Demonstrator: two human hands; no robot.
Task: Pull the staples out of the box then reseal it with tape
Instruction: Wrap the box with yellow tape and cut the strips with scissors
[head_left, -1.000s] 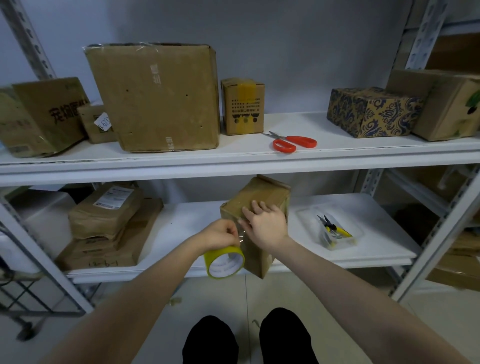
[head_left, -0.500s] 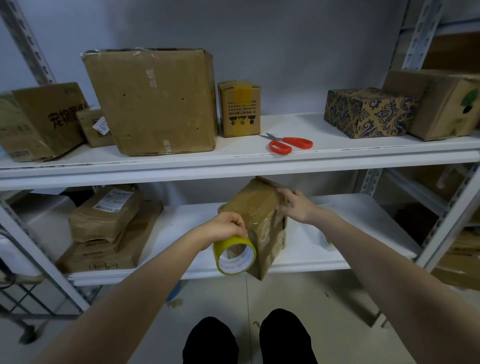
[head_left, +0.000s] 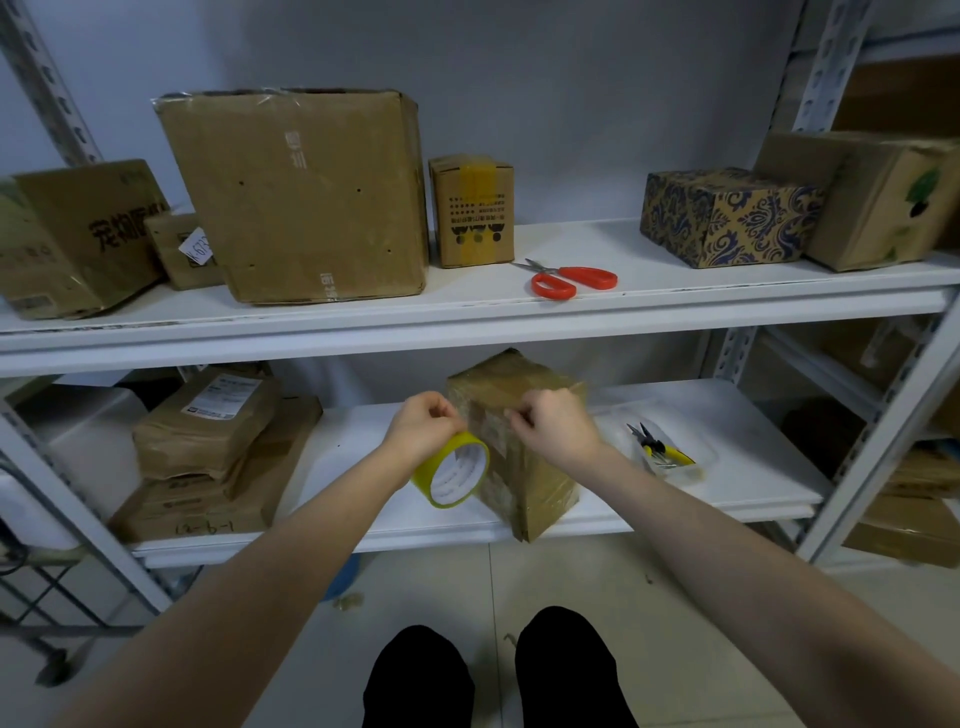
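A tall brown cardboard box (head_left: 524, 467), wrapped in clear tape, stands on the lower shelf (head_left: 727, 415) with one corner over the front edge. My left hand (head_left: 423, 423) holds a yellow roll of tape (head_left: 453, 472) against the box's left face. My right hand (head_left: 553, 423) is closed in a pinch in front of the box's upper face, a short gap from the left hand. A thin clear strip of tape seems to run between the two hands; it is hard to make out.
A clear tray (head_left: 691, 467) with yellow-handled pliers (head_left: 657, 449) lies right of the box. Red scissors (head_left: 569, 278) rest on the upper shelf among several cardboard boxes. Brown parcels (head_left: 208, 431) are stacked at the lower left. My knees (head_left: 488, 670) show below.
My right hand left the box's far top edge and came back to the front, pinching close to the left hand. The tape roll moved slightly down and right along the box.
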